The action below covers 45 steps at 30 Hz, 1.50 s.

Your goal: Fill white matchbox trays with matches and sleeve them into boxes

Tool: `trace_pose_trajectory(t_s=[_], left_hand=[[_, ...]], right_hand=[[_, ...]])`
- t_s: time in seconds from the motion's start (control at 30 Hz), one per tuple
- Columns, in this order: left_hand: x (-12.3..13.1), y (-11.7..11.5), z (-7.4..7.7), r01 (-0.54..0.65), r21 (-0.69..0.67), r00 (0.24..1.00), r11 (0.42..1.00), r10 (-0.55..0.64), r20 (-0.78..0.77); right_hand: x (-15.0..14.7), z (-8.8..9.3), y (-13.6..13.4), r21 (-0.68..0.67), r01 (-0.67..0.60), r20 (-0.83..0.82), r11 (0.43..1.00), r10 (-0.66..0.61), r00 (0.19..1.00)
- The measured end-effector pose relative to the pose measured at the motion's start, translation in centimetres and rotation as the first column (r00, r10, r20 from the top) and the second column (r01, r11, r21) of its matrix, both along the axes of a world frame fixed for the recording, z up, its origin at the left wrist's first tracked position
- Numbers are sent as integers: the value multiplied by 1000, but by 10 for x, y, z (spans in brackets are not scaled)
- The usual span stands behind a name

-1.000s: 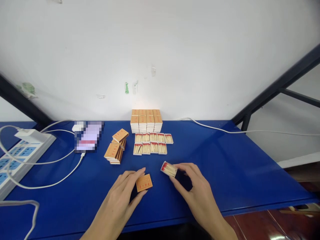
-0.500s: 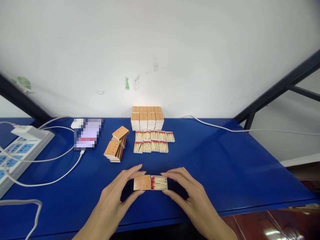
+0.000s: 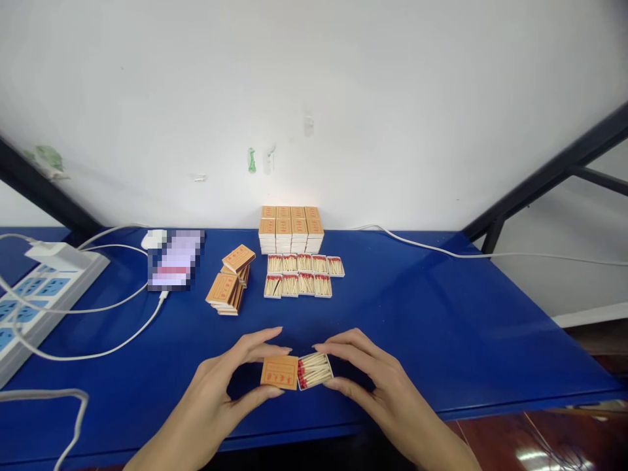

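Observation:
My left hand [image 3: 230, 386] pinches an orange matchbox sleeve [image 3: 279, 373] with red print between thumb and fingers. Opposite it, my right hand [image 3: 369, 373] grips the white matchbox tray [image 3: 315, 371] by its long sides. Red-tipped matches fill this tray, their heads toward the sleeve. The tray's left end meets the sleeve's right edge at a slight angle; whether it sits inside cannot be made out. Beyond my hands, several open trays of matches [image 3: 305, 273] lie in two rows. Left of them is a loose pile of orange sleeves or boxes [image 3: 226, 288].
A neat block of stacked matchboxes [image 3: 291, 229] stands against the wall. A blurred-out phone [image 3: 175, 260] lies on the left of the blue table [image 3: 417, 314], plugged into a white cable. Further left is a power strip [image 3: 49, 294]. Another cable [image 3: 432, 250] runs along the back right.
The sleeve and tray have come slightly nearer to me. The tray has turned, so it now sits at an angle to the sleeve instead of in line. Both hands keep their hold.

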<state>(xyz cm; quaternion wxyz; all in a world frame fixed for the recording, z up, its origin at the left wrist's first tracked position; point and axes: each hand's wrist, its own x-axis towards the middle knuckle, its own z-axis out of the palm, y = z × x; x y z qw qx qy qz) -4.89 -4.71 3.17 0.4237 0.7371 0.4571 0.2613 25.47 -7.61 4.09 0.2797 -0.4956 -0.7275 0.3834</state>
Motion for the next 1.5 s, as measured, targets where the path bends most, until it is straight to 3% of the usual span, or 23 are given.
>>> trace_pose_trajectory(t_s=[0.17, 0.47, 0.73, 1.03, 1.2, 1.5], left_hand=[[0, 0, 3, -1, -33, 999, 999, 2, 37], [0, -1, 5, -30, -77, 993, 997, 39, 115], [8, -2, 9, -62, -88, 963, 994, 83, 258], [3, -12, 12, -75, -47, 989, 996, 80, 121], [4, -13, 12, -85, 35, 989, 996, 80, 125], [8, -18, 11, -131, 105, 985, 986, 117, 130]], right_hand=[[-2, 2, -2, 14, -10, 21, 1000, 10, 1000], [-4, 7, -6, 158, -12, 84, 987, -1, 997], [-2, 17, -7, 242, -132, 154, 961, 97, 983], [1, 20, -13, 392, -164, 268, 905, 58, 962], [2, 17, -18, 450, -171, 302, 877, 31, 953], [-7, 11, -27, 506, -66, 271, 860, -86, 959]])
